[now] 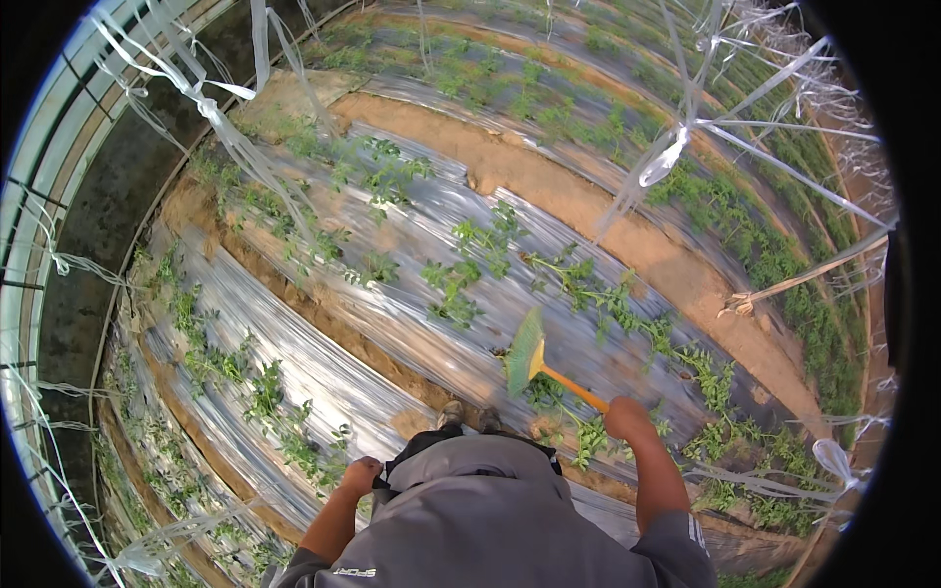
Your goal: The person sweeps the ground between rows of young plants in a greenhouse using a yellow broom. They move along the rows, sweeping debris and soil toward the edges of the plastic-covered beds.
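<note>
My right hand (628,420) is closed around the orange handle of a small broom-like tool with a green fan-shaped head (526,353). That head is held over the plastic-covered bed, beside a leafy plant (544,392). Down at my left side, my left hand (362,475) has its fingers curled near a dark edge at my waist; whether it grips anything I cannot tell. Leafy green plants (456,290) grow through the silvery plastic mulch film (470,353) ahead of me. My shoes (450,415) show just below my body.
Bundles of white plastic twine (665,158) hang at the right and upper left (208,110). Bare soil paths (559,176) run between the plant beds. A dark low wall (73,294) curves along the left, with greenhouse framing (22,220) beyond.
</note>
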Demonstrator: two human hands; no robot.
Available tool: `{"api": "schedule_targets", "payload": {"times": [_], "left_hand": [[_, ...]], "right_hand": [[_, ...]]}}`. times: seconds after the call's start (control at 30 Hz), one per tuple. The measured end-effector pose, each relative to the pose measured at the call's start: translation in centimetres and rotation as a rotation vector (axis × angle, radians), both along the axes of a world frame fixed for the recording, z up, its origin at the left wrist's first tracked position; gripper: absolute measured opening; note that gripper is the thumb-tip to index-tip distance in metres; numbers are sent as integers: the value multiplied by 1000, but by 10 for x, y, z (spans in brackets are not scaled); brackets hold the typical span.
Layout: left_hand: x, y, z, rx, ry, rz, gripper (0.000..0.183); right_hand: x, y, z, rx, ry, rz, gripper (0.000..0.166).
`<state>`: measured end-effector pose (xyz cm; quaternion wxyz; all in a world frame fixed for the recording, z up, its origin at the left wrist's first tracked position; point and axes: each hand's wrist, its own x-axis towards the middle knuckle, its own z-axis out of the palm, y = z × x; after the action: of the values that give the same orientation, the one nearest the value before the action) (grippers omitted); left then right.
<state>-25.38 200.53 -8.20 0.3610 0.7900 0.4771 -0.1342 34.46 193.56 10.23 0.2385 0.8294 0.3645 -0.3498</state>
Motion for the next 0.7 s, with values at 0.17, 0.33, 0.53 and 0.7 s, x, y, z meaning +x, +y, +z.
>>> {"api": "schedule_targets", "payload": {"times": [0.17,0.33,0.53,0.7], "left_hand": [[33,12,21,-124,74,248,30],[36,-5,15,-104,-1,311,33],[16,-40,28,-128,-8,467,35],[-24,-84,42,-176,119,330,30]], "right_hand": [[-24,28,81,11,27,246,24],[-39,96,81,117,198,379,25],[-48,173,-32,182,528,-28,27],[-69,183,-118,183,760,-583,25]]}}
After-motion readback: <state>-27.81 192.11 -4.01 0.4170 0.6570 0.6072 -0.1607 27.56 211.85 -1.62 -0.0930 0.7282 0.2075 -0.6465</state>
